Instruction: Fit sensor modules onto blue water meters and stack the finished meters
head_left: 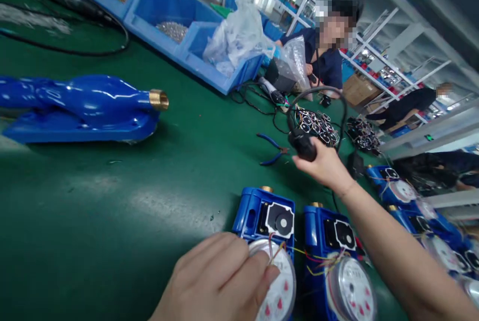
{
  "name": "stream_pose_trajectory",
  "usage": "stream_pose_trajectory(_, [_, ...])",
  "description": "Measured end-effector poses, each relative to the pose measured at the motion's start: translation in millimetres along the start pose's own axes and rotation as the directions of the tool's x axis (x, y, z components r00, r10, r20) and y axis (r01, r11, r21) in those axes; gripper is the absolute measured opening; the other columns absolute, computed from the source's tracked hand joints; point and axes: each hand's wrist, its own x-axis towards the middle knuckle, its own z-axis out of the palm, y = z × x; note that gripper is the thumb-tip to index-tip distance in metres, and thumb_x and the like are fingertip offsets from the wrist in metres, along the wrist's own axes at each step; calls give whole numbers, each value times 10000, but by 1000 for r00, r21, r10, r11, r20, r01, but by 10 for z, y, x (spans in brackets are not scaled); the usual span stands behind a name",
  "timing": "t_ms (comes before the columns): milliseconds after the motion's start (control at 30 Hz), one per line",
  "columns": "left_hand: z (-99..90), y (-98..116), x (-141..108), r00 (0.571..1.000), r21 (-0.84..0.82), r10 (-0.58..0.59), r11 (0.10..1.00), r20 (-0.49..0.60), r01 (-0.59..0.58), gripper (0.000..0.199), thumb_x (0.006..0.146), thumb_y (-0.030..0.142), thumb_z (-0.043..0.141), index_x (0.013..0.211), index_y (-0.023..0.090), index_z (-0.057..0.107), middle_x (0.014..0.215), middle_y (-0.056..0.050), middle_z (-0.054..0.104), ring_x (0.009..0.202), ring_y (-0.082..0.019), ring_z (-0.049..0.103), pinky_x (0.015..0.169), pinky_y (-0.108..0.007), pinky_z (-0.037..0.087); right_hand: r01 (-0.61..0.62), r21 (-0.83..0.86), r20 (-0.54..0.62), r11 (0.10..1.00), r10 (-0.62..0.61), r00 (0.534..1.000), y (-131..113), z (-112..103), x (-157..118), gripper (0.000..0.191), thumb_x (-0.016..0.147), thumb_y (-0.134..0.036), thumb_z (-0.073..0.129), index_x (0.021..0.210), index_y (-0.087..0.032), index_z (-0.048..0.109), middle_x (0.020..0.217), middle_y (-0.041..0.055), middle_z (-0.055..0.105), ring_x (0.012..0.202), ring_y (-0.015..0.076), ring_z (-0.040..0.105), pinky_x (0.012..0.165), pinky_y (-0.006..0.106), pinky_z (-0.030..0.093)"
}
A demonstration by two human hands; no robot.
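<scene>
Left hand [220, 276]: we are pinching thin coloured wires [277, 255] between thumb and forefinger, above the dial [283, 288] of the nearer blue meter [250, 211]. The meter is lying on the green table [149, 186], its black module [280, 220] facing up in a white-edged frame.

Right hand [327, 162]: we are gripping a black corded tool [304, 145], fingers wrapped round it, holding it beyond the meters; its cable is looping upward.

Second blue meter [311, 234]: standing just beside the first, its wires trailing across toward it.

Pliers [283, 151], blue-handled: lying splayed near the black corded tool.

Blue pipe body [101, 104], brass-ended: resting at the left, well apart from both hands.

Blue bins [153, 39]: holding small metal parts and a clear plastic bag [241, 32].

Wired modules [318, 126]: lying heaped before a seated co-worker [331, 72] in dark clothing.

Further blue meters [404, 191]: lining the right side.
</scene>
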Motion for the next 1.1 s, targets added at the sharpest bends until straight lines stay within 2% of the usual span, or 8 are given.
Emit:
stream_pose_trajectory(200, [-39,-167,47,971,150,-197,973,138,177,83,863,182,484,857,213,561,731,40,593,685,-110,549,981,-417,357,82,-138,198,987,-54,979,265,262,-128,419,846,-517,568,1027,-138,572,953,77,600,904,205,577,847,418,472])
stream_pose_trajectory(333, [-180,-195,98,957,349,-233,923,172,162,279,866,299,501,1138,239,489,998,-34,607,938,-190,559,1009,-509,308,116,-30,190,993,-109,976,381,-13,-269,424,856,-460,582,1148,-153,556,1101,102,578,1043,234,540,926,400,439])
stream_pose_trajectory(467, [-354,-66,395,964,459,-111,888,239,-11,411,849,374,522,1227,240,434,1072,-65,570,1005,-232,526,988,-527,316,36,121,57,992,-43,997,475,-323,-620,367,890,-444,507,1179,-224,560,1047,65,607,929,221,588,826,347,476])
stream_pose_trajectory(533, [-344,36,615,917,450,-103,888,385,-90,342,868,390,489,1178,247,478,1054,-58,567,966,-219,535,895,-447,409,-10,213,-11,977,13,1000,514,-364,-873,342,899,-468,473,1140,-249,576,965,38,623,830,198,600,738,330,492])
stream_pose_trajectory(667, [-131,210,989,636,438,-249,885,730,-157,331,902,388,421,1187,247,514,1037,-60,576,928,-219,578,793,-370,472,-62,410,-101,910,113,988,530,-160,-1369,350,919,-493,423,1147,-257,545,1012,35,615,889,186,594,749,320,509])
stream_pose_trajectory(733, [-12,259,1099,562,445,-274,875,781,-191,349,887,389,449,1199,251,521,1009,-58,590,860,-224,614,748,-363,482,-54,499,-118,865,129,985,492,-4,-1549,363,935,-487,391,1203,-265,494,1135,40,576,1026,187,557,848,336,496])
stream_pose_trajectory(967, [218,268,1208,489,514,-367,832,791,-208,415,800,513,512,1109,244,576,932,-52,563,721,-226,628,637,-334,457,7,653,-137,757,108,985,339,189,-1698,386,902,-486,480,1235,-291,473,1260,37,477,1207,217,393,1030,431,346])
stream_pose_trajectory(1100, [283,282,1111,533,604,-457,785,712,-134,340,798,485,491,1030,251,573,927,-27,516,705,-213,611,630,-333,437,13,700,-156,714,135,978,333,219,-1688,322,913,-446,465,1194,-292,492,1251,33,462,1202,212,380,1024,443,331])
